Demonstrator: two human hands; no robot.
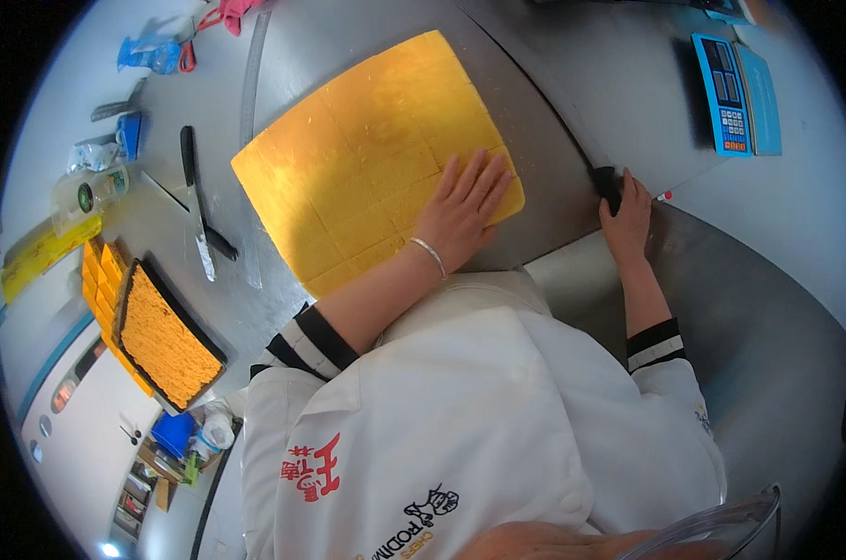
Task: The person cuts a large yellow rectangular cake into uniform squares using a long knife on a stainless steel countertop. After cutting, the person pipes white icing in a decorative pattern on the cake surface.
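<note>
My left hand [461,206] lies flat, palm down, on the near right part of a broad yellow slab [367,126]. Straight lines cross the slab in a grid, and small crumbs dot its top; I cannot tell whether it is a sheet of cake or a board. My right hand [629,217] is at the near edge of the metal worktop, closed around a black handle [607,187]. A thin dark line runs from that handle toward the far side; whether it is a blade or a table seam is unclear. Beside this hand is a small red-tipped item [665,196].
Left of the slab, two black-handled knives [202,234] lie crossed near a metal ruler [255,77]. A dark tray [209,343] holds an orange, crumbly-topped layer beside stacked yellow blocks [104,280]. Red-handled scissors [187,57] lie farther back. A blue scale [731,98] stands at far right.
</note>
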